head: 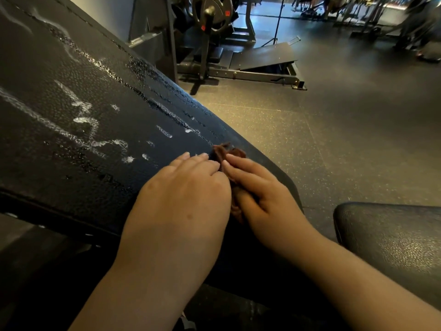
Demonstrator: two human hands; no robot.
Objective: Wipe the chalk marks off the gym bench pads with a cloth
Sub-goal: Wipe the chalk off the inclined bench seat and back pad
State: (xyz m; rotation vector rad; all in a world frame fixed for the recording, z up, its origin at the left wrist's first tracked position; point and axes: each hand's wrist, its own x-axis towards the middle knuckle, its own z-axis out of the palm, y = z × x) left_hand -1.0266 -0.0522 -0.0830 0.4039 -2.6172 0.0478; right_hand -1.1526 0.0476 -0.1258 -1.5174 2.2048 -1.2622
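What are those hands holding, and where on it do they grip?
A brown cloth, bunched under the right hand, which grips its middle. The left hand lies flat beside it on the bench pad.

The brown crumpled cloth [229,151] lies mostly hidden under the left hand [188,187] and the right hand [260,194], with only a bunched tip and a sliver between them showing. The right hand's thumb side is blurred, so its hold cannot be told. The black pebbled vinyl bench pad [71,144] is cut off by the left and top edges and the second black padded cushion [393,247] by the right edge, while the dark gym machines [381,17] at the far top right are only a blur.
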